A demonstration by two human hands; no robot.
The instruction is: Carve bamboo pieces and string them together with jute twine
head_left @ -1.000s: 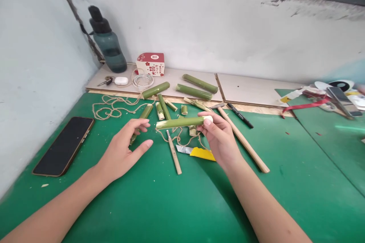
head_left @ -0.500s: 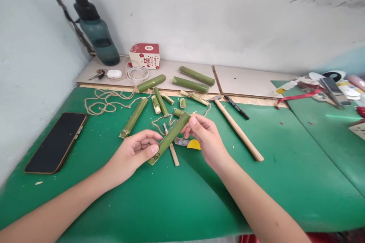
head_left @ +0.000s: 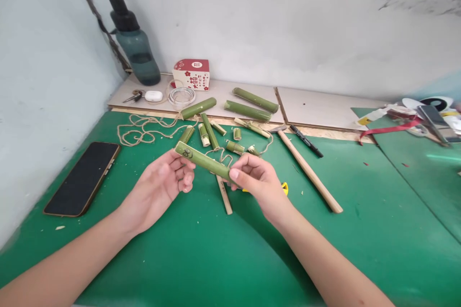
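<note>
- While the right hand [head_left: 266, 188] pinches one end of a marked bamboo tube [head_left: 205, 162], the left hand [head_left: 153, 191], fingers loosely bent, sits at its other end; contact there is unclear.
- The tube is above the desk [head_left: 198, 259], between its near and back edges.
- A phone [head_left: 82, 178] lies near the desk's left edge.

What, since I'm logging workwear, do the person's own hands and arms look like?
The left hand and right hand are bare, with no gloves or rings showing. The left forearm and right forearm show no sleeve, watch or bracelet.
</note>
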